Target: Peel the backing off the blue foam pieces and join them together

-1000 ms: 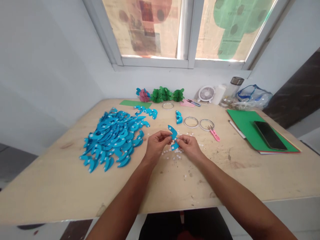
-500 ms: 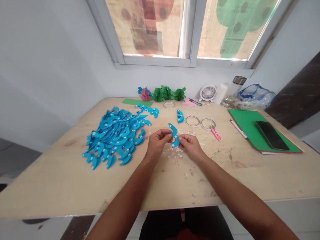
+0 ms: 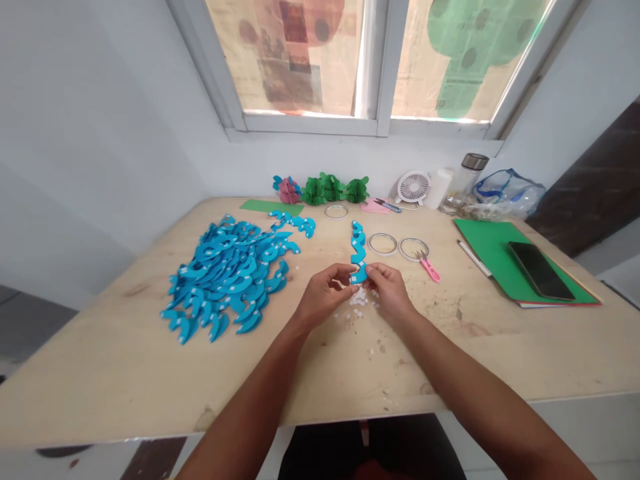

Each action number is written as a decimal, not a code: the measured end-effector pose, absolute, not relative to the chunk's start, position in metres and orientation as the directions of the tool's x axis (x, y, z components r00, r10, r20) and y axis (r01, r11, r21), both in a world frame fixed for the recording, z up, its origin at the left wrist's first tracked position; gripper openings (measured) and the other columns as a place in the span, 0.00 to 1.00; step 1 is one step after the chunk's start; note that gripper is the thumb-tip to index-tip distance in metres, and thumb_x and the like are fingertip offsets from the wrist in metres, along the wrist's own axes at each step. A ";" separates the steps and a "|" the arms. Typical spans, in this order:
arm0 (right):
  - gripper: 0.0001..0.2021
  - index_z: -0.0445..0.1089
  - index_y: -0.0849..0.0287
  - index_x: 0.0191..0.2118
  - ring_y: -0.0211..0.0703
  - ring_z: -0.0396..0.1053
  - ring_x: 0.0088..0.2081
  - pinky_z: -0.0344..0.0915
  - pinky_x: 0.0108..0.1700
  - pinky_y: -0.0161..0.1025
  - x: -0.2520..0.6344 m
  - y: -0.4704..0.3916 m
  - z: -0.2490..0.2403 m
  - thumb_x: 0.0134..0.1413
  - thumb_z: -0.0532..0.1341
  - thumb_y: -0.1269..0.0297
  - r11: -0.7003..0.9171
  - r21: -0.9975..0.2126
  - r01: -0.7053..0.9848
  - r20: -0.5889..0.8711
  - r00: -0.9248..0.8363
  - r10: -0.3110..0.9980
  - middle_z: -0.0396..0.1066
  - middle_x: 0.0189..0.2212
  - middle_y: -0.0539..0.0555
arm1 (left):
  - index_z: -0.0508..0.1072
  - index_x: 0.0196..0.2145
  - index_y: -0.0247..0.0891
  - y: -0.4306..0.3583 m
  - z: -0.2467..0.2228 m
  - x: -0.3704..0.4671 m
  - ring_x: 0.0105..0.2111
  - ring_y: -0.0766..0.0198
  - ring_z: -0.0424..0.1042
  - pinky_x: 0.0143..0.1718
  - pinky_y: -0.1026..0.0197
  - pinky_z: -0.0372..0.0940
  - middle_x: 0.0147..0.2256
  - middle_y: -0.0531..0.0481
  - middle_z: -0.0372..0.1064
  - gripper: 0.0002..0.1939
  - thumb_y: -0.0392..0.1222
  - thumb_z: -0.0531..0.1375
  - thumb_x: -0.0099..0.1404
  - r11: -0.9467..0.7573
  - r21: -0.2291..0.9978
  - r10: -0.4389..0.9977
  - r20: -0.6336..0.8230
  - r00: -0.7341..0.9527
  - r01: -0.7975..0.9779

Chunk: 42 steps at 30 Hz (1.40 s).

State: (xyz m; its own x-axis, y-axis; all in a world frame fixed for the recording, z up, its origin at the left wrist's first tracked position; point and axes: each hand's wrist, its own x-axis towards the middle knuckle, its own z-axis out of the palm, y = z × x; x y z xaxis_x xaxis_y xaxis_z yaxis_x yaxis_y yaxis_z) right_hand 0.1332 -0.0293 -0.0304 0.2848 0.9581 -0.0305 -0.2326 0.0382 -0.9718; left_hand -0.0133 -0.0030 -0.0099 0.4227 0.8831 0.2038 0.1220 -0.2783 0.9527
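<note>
Between my two hands is a curved blue paper piece [image 3: 361, 273] with small white squares on it. My left hand [image 3: 325, 292] closes on its left edge with thumb and forefinger. On the other side, my right hand [image 3: 389, 287] pinches its right edge. Directly beyond it lies a wavy blue paper strip [image 3: 357, 233], lined up with it; whether the two touch I cannot tell. Small white paper bits [image 3: 359, 300] are scattered under and in front of my hands. A large pile of similar blue paper pieces [image 3: 227, 267] spreads to my left.
Tape rolls [image 3: 383, 244] and pink-handled snips [image 3: 429, 267] lie right of my hands. Farther right, a black phone [image 3: 540, 270] rests on a green folder [image 3: 480, 233]. Along the wall stand green paper figures [image 3: 330, 188], a small fan [image 3: 413, 187] and a bottle [image 3: 465, 180].
Both hands have shifted slightly right, and the held blue paper piece has been brought down in line with the strip behind it. The left fingers have spread a little.
</note>
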 end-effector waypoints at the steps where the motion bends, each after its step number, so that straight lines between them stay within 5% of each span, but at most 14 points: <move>1: 0.10 0.68 0.61 0.21 0.32 0.58 0.19 0.53 0.24 0.32 0.133 -0.029 -0.030 0.43 0.61 0.58 0.041 -0.970 -0.240 -0.032 0.290 0.957 0.63 0.14 0.47 | 0.74 0.37 0.38 -0.004 -0.010 -0.012 0.30 0.65 0.69 0.33 0.63 0.65 0.33 0.50 0.72 0.15 0.42 0.63 0.50 -0.293 0.947 0.882 0.214 0.420 0.132; 42: 0.12 0.66 0.60 0.21 0.32 0.56 0.18 0.52 0.22 0.32 0.128 -0.032 -0.025 0.39 0.64 0.56 0.066 -0.992 -0.111 0.036 0.253 0.967 0.62 0.15 0.46 | 0.74 0.35 0.36 -0.006 -0.011 -0.009 0.32 0.62 0.71 0.34 0.61 0.66 0.30 0.49 0.73 0.13 0.43 0.63 0.50 -0.171 0.985 0.910 0.154 0.385 0.009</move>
State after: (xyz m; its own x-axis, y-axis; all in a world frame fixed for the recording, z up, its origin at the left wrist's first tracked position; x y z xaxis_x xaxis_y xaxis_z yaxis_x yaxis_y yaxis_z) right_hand 0.1284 -0.0322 -0.0250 0.2525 0.9669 0.0361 -0.1107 0.0659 -0.9917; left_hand -0.0088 -0.0060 -0.0112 0.3853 0.9098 0.1544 0.0087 -0.1708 0.9853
